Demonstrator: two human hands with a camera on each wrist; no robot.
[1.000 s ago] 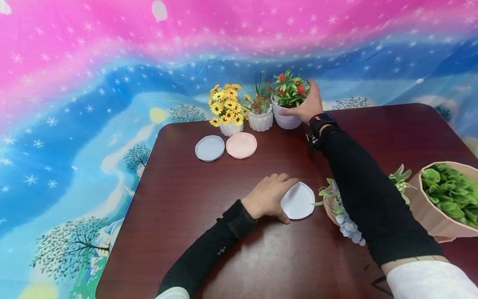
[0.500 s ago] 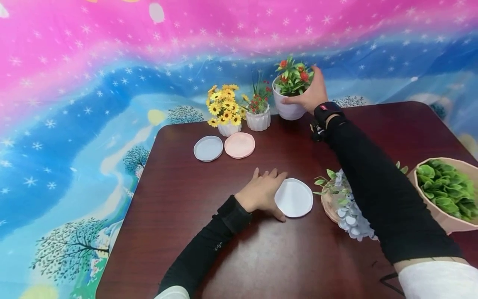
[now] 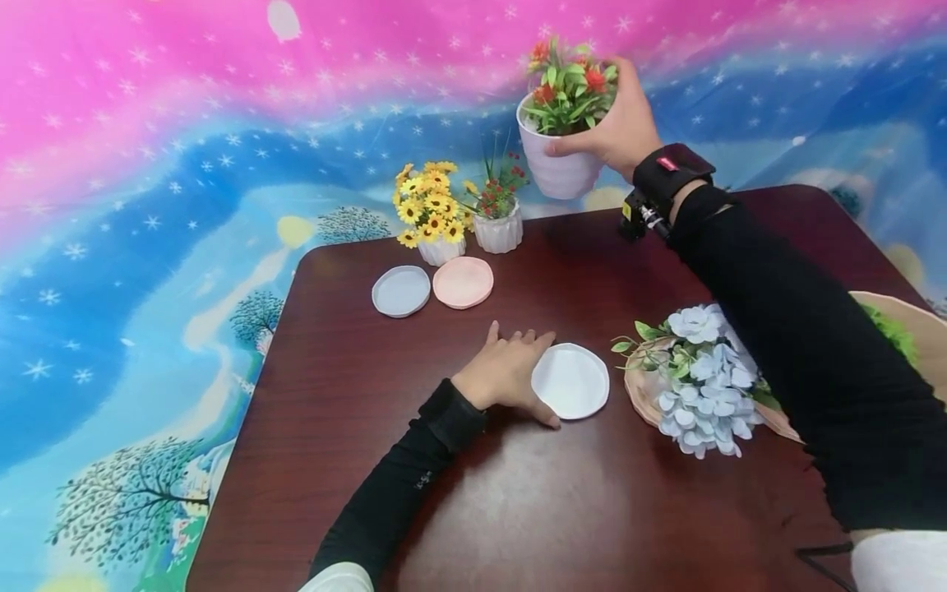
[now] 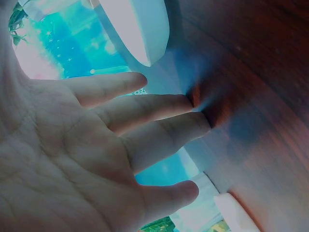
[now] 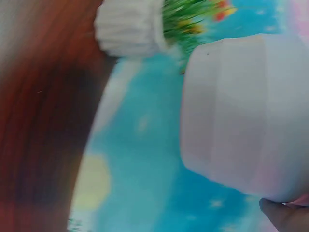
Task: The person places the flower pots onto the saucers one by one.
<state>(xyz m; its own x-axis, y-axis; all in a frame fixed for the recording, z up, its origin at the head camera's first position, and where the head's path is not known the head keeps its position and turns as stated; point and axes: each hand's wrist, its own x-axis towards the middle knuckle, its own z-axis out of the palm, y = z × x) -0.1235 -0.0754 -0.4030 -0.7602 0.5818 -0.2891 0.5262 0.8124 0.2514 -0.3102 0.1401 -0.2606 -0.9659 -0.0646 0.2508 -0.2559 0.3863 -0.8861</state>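
Observation:
My right hand [image 3: 629, 123] grips the rim of a white flowerpot [image 3: 560, 171] with red flowers and green leaves, thumb on the near side. The pot hangs in the air above the table's back edge; its ribbed wall [image 5: 241, 116] fills much of the right wrist view. On the table, my left hand [image 3: 506, 372] lies with fingers spread at the left side of a white saucer [image 3: 571, 381]. In the left wrist view its fingers [image 4: 159, 140] look mostly straight, their tips by the tabletop. Whether they touch the saucer I cannot tell.
A pot of yellow flowers [image 3: 431, 205] and a white pot with small red flowers [image 3: 499, 226] stand at the back. Before them lie a grey saucer [image 3: 401, 292] and a pink saucer [image 3: 463, 283]. Blue hydrangeas [image 3: 706, 386] stand to the right; a large beige pot [image 3: 928, 329] is partly behind the arm.
The right hand has raised the red-flowered pot off the table, upward. The left hand has stayed beside the white saucer, its fingers a little more spread. The head view has shifted slightly.

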